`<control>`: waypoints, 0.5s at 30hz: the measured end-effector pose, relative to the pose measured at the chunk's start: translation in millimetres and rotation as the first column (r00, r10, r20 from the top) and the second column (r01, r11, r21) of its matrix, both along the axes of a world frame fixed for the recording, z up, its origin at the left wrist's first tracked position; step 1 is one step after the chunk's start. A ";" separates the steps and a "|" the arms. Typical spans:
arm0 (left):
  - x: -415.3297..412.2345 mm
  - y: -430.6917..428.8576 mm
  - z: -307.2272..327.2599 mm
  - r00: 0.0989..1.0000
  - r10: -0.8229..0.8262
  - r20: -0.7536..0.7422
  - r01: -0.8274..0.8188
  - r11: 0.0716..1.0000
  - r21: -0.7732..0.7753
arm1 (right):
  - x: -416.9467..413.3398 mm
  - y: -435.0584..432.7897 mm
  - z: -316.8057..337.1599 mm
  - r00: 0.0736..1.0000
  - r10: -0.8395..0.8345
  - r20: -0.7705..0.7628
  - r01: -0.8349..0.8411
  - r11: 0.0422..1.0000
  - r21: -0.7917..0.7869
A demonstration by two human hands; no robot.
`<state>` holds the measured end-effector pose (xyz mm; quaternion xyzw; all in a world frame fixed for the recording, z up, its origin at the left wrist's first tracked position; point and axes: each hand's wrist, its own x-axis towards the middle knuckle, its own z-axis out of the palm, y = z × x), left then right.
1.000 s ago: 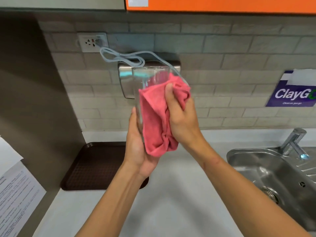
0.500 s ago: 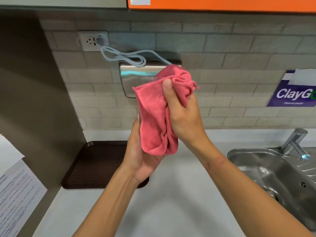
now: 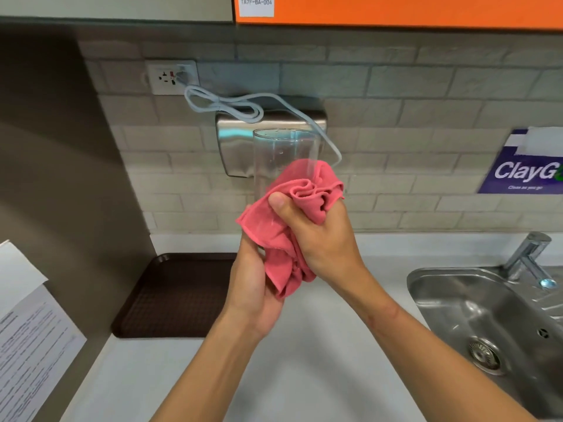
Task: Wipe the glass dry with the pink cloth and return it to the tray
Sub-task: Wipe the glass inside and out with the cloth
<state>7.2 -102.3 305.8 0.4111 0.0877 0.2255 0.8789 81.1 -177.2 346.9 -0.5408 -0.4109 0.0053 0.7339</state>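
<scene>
A tall clear glass (image 3: 285, 156) stands upright in the air over the counter, its upper half bare and still showing a few drops. My left hand (image 3: 254, 287) grips its base from below. My right hand (image 3: 316, 236) presses the bunched pink cloth (image 3: 283, 239) around the lower half of the glass, thumb on the front. The glass's bottom is hidden by cloth and hands. The dark brown tray (image 3: 176, 296) lies on the counter to the lower left, against the wall.
A steel sink (image 3: 487, 318) with a tap (image 3: 530, 254) is at the right. A wall-mounted steel dryer (image 3: 234, 147) and its white cable (image 3: 225, 105) hang behind the glass. Printed papers (image 3: 27, 339) hang on the left wall. White counter (image 3: 304, 376) lies below my arms.
The cloth had been slid up over the glass's top half a second ago; now my right hand has drawn it down, baring the upper half again.
</scene>
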 end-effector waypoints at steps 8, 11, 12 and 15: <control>-0.1 4.1 0.0 0.995 0.095 0.020 -0.094 0.995 -0.039 | -21.5 5.4 -55.0 0.962 -0.160 0.221 0.179 0.982 -0.067; 1.3 4.6 -8.3 0.998 0.063 -0.006 -0.064 0.998 -0.018 | -21.3 6.0 -45.1 0.887 -0.231 0.400 0.245 0.969 0.016; 1.5 4.5 -11.2 0.999 0.044 -0.031 -0.045 0.999 -0.004 | -17.2 5.7 -32.7 0.874 -0.257 0.413 0.260 0.964 0.049; 0.3 1.2 -9.2 0.998 0.017 -0.058 -0.014 0.998 0.053 | -2.7 1.8 10.2 0.954 -0.225 0.196 0.199 0.970 0.139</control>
